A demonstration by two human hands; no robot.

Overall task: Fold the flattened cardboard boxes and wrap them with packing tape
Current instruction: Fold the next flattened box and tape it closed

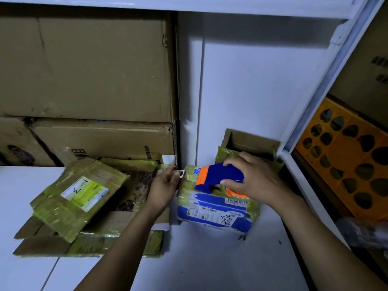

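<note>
right hand [257, 182] gripping tape dispenser [218, 175] atop box [216, 215], left hand [164, 184] against it

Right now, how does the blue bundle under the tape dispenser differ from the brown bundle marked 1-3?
The blue bundle sits on the white surface; the brown bundle lies tilted atop the cardboard pile. The blue bundle has the tape dispenser on it, gripped by the right hand; the brown bundle is untouched. Both show yellowish tape.

Left hand [165, 186] was bare, right hand [257, 179] was bare, left forearm [119, 246] was uncovered down to the near edge, right forearm [329, 244] was likewise uncovered, right thumb [225, 182] showed a short nail.
</note>
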